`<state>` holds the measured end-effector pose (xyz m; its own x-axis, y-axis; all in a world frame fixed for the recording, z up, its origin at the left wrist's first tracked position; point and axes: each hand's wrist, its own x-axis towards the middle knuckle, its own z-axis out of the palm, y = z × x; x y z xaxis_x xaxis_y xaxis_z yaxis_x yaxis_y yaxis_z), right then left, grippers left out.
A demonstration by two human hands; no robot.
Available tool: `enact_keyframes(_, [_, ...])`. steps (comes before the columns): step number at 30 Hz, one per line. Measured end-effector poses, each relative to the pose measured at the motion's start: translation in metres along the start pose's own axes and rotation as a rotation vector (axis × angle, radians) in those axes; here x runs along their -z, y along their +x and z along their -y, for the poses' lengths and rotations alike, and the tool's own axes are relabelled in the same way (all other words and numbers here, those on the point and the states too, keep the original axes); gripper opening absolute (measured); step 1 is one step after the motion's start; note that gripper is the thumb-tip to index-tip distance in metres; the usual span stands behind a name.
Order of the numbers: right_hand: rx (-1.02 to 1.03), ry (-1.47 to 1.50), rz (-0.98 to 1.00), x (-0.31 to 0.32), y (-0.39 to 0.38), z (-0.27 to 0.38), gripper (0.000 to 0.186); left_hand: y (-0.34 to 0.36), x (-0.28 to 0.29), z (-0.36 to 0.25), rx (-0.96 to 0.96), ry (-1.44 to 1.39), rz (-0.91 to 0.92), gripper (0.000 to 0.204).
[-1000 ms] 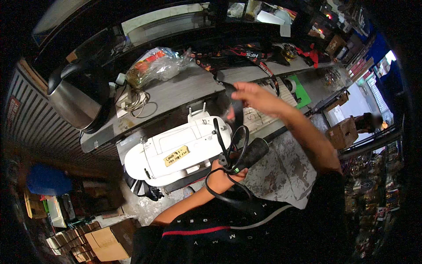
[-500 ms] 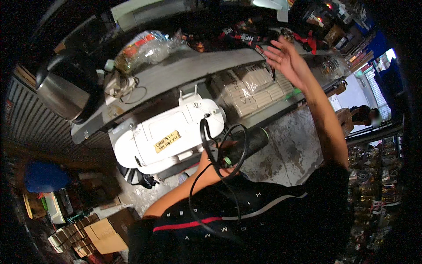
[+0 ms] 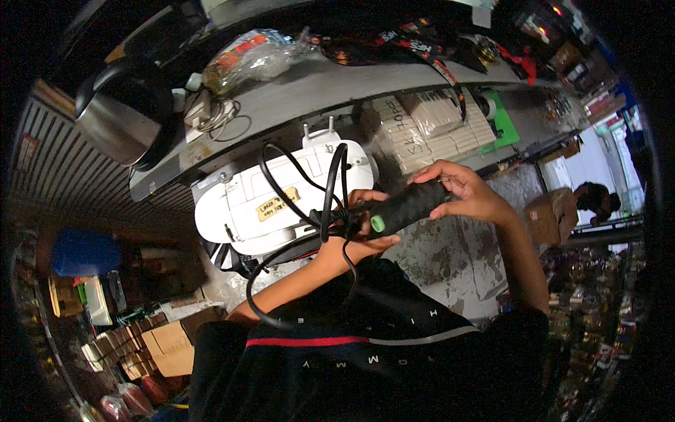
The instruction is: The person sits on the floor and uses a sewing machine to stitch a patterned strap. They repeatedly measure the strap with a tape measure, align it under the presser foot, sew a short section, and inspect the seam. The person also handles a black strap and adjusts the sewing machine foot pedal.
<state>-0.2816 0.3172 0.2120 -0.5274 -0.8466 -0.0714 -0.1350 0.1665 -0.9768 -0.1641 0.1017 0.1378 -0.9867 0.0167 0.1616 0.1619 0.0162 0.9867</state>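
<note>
My right hand (image 3: 467, 193) has its thumb and fingers around the far end of a large spool of black thread (image 3: 411, 205), which lies tilted in the air in front of me. At the spool's near end shows a pale green core (image 3: 378, 224). My left hand (image 3: 362, 235) is closed around a bunched black cable (image 3: 325, 224), close to that green end; some of its fingers are hidden. Loops of the cable hang over a white machine-like body (image 3: 232, 200) with a yellow label (image 3: 277, 205) and two upright pegs.
A grey bench (image 3: 281, 105) runs behind, bearing a steel kettle (image 3: 119, 123), a white adapter with its cord (image 3: 204, 116), and plastic bags (image 3: 253, 60). Wrapped pale blocks (image 3: 429, 133) lie beyond the spool. Cardboard boxes (image 3: 172, 348) stand lower left. Another person (image 3: 596, 200) is far right.
My right hand has come down from over the bench and taken hold of the spool's far end. The spool and left hand have risen slightly, and the cable loops have swung left.
</note>
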Motion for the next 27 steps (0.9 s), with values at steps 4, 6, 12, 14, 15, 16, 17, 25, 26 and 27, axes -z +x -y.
enact_keyframes(4, [0.188, 0.239, -0.078, 0.011, 0.032, -0.028, 0.058, -0.005, 0.014, -0.002, 0.150, -0.034, -0.074, 0.060])
enact_keyframes(6, [0.345, 0.153, -0.128, 0.017, 0.056, -0.039, 0.067, -0.010, 0.022, -0.002, 0.236, -0.048, -0.115, 0.046])
enact_keyframes(12, [0.206, 0.417, -0.341, -0.002, 0.122, -0.061, 0.063, -0.029, 0.049, -0.010, 0.378, -0.206, -0.249, 0.024])
enact_keyframes(14, [0.299, 0.327, -0.361, -0.012, 0.139, -0.062, 0.055, -0.038, 0.057, -0.016, 0.401, -0.116, -0.320, 0.021])
enact_keyframes(15, [0.338, 0.272, -0.387, -0.018, 0.145, -0.062, 0.051, -0.044, 0.062, -0.019, 0.424, -0.146, -0.342, 0.019])
enact_keyframes(16, [0.387, 0.214, -0.397, -0.022, 0.151, -0.062, 0.048, -0.050, 0.065, -0.021, 0.444, -0.154, -0.372, 0.019])
enact_keyframes(17, [0.383, 0.187, -0.419, -0.026, 0.154, -0.062, 0.046, -0.057, 0.069, -0.024, 0.472, -0.117, -0.409, 0.018])
enact_keyframes(25, [0.374, -0.434, -0.622, -0.038, 0.162, -0.064, 0.056, -0.084, 0.083, -0.019, 0.433, -0.183, -0.367, 0.019])
enact_keyframes(26, [0.316, -0.356, -0.576, -0.038, 0.162, -0.062, 0.056, -0.086, 0.085, -0.018, 0.449, -0.195, -0.352, 0.020])
enact_keyframes(27, [0.249, -0.271, -0.547, -0.039, 0.161, -0.059, 0.055, -0.086, 0.088, -0.017, 0.469, -0.208, -0.335, 0.021])
